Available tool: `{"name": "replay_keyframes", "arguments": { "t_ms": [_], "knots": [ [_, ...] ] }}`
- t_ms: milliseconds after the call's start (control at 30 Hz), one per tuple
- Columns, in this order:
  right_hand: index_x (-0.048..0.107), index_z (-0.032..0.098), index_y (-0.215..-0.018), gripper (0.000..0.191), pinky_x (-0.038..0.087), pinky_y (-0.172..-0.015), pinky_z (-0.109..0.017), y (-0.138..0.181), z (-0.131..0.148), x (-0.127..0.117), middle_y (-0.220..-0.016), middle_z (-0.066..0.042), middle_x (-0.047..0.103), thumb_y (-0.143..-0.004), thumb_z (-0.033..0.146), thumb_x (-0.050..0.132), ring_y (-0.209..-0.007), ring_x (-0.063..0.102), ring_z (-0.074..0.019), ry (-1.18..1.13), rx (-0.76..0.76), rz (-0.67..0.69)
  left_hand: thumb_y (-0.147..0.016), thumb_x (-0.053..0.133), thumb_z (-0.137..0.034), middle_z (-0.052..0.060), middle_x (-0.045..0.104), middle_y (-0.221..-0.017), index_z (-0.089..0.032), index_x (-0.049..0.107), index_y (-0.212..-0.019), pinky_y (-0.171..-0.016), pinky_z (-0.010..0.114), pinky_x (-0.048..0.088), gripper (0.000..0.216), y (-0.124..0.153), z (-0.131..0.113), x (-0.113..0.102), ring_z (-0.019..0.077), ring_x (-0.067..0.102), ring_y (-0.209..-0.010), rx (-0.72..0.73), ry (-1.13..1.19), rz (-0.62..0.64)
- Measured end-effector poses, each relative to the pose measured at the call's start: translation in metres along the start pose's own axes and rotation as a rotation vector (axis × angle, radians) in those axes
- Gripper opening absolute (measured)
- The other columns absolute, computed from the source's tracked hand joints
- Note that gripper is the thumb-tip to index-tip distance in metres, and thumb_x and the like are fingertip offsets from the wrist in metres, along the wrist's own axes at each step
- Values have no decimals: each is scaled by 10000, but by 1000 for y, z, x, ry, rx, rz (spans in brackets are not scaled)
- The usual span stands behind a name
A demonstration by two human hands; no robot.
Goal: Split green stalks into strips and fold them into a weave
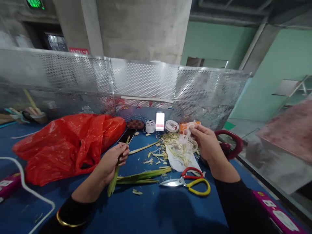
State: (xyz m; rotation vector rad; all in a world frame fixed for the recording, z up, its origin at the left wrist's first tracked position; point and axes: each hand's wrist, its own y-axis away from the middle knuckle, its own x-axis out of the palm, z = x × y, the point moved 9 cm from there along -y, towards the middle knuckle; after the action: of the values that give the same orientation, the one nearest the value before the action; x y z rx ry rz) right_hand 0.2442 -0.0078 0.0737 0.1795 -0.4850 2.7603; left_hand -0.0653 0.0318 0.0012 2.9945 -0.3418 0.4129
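Note:
My left hand (112,161) is closed round a bundle of green leaf strips (113,181), held upright over the blue table (151,208). My right hand (206,141) is raised at the right, its fingers pinched on a length of clear tape (186,139) that hangs loosely above a heap of leaf trimmings (177,149). More long green leaves (143,176) lie flat between my hands. Scissors with red and yellow handles (192,183) lie shut beside them.
A big red plastic bag (70,143) fills the left. A phone (127,135), tape rolls (172,125), an orange packet (185,126) and a white sheet (179,162) sit near a perforated metal screen (136,84). A white cable (26,188) curves at the left edge.

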Motion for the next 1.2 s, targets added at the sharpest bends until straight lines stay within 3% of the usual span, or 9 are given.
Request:
{"name": "replay_keyframes", "arguments": {
  "t_ms": [267,400,467,733,800,933,1000,1133,1200],
  "knots": [
    [586,194,-688,246,452,-494,-244,24,11,22,-613,1,652,-615,356,756,-530,574,-131,-118,63,64,-666,756,-397,-116,292,-456,-145,624,-792,-375,178,107,311,13,-18,116,23,172,-367,37,-123,148],
    [591,179,-681,264,397,-454,-218,29,15,25,-614,5,637,-642,389,747,-493,516,-103,-67,18,69,-598,807,-353,-86,420,-462,-142,645,-770,-393,203,136,317,12,-14,154,29,242,-373,125,-156,171],
    [586,183,-676,267,387,-450,-220,30,15,27,-610,13,626,-641,394,746,-486,496,-101,-70,-5,70,-553,827,-365,-86,402,-433,-146,617,-652,-400,214,149,318,11,-6,164,37,262,-377,117,-135,209],
    [568,186,-697,291,442,-475,-254,12,-4,18,-650,-4,605,-636,412,740,-549,544,-139,-36,34,82,-557,813,-384,-101,354,-417,-162,538,-601,-400,212,110,356,-9,-3,144,26,219,-367,109,-130,149],
    [595,182,-757,272,470,-529,-289,4,0,7,-731,-45,632,-667,412,709,-657,599,-191,147,-79,29,-569,803,-360,-109,331,-407,-167,527,-618,-397,212,85,340,-17,0,137,23,198,-353,70,-104,128],
    [654,187,-867,209,451,-670,-343,11,33,-3,-928,-99,648,-729,343,657,-851,592,-252,650,-471,-162,-598,770,-316,-123,304,-410,-176,485,-631,-392,208,49,319,-28,11,126,14,151,-339,6,70,62],
    [639,190,-736,193,412,-610,-304,15,29,9,-732,-46,625,-807,362,588,-690,560,-196,695,-432,-49,-608,754,-316,-125,300,-414,-175,476,-633,-386,202,55,312,-31,14,122,13,149,-339,2,130,21],
    [597,184,-613,304,291,-472,-246,31,-4,54,-523,27,483,-809,416,600,-506,414,-123,621,-189,378,-622,733,-306,-118,322,-418,-173,474,-636,-380,187,92,291,-29,16,119,18,191,-343,7,205,-47],
    [565,182,-592,275,287,-490,-241,37,-13,66,-532,35,472,-778,373,633,-525,412,-118,643,-196,393,-625,726,-286,-106,351,-417,-174,466,-622,-379,184,113,283,-27,17,121,20,218,-345,-2,231,-61]
  ]
}}
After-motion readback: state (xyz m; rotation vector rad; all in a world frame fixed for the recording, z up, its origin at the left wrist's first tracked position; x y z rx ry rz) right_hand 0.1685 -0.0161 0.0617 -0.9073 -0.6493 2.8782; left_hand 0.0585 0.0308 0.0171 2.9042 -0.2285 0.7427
